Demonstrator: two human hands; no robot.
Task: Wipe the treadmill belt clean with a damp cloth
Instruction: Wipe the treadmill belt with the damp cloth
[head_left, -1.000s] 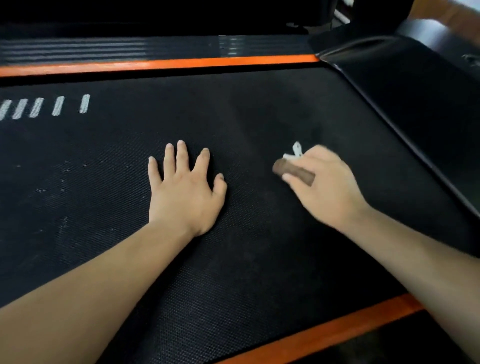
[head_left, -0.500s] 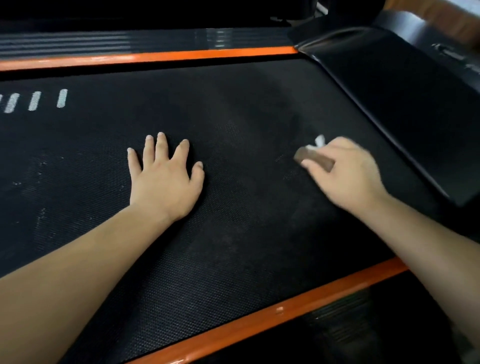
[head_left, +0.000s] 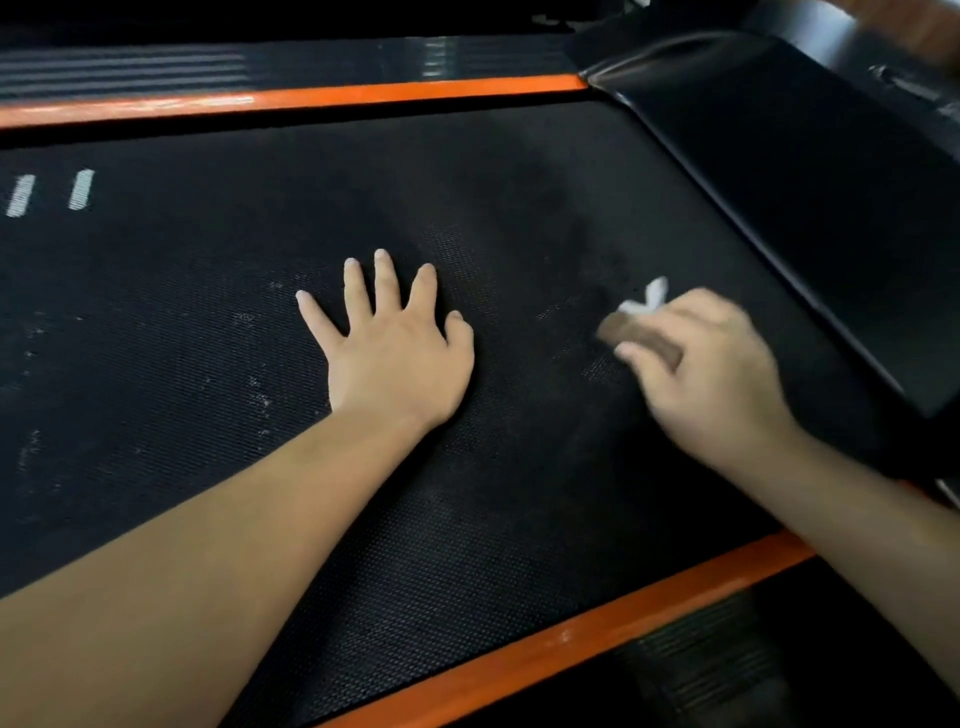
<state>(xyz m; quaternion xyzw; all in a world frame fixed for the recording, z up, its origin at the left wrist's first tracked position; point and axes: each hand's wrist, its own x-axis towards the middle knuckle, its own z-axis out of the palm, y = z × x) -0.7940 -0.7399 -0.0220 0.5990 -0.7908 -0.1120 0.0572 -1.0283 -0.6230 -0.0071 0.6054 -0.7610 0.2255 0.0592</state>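
Observation:
The black textured treadmill belt (head_left: 208, 322) fills the head view, with pale dusty specks on its left part and a darker streak near the middle. My left hand (head_left: 395, 353) lies flat on the belt, fingers spread and straight. To its right, my right hand (head_left: 711, 379) grips a folded brown cloth (head_left: 641, 340) and presses it on the belt. A small white tag or corner (head_left: 652, 299) sticks out beyond the fingers. Most of the cloth is hidden under the hand, which is blurred by motion.
Orange side rails run along the far edge (head_left: 337, 96) and the near edge (head_left: 571, 639) of the belt. A glossy black motor cover (head_left: 810, 208) rises at the right end. White stripe marks (head_left: 80, 189) sit on the belt at far left.
My right hand with the cloth has slid to the right along the belt, toward the motor cover. My left hand stays flat on the belt. The camera has shifted.

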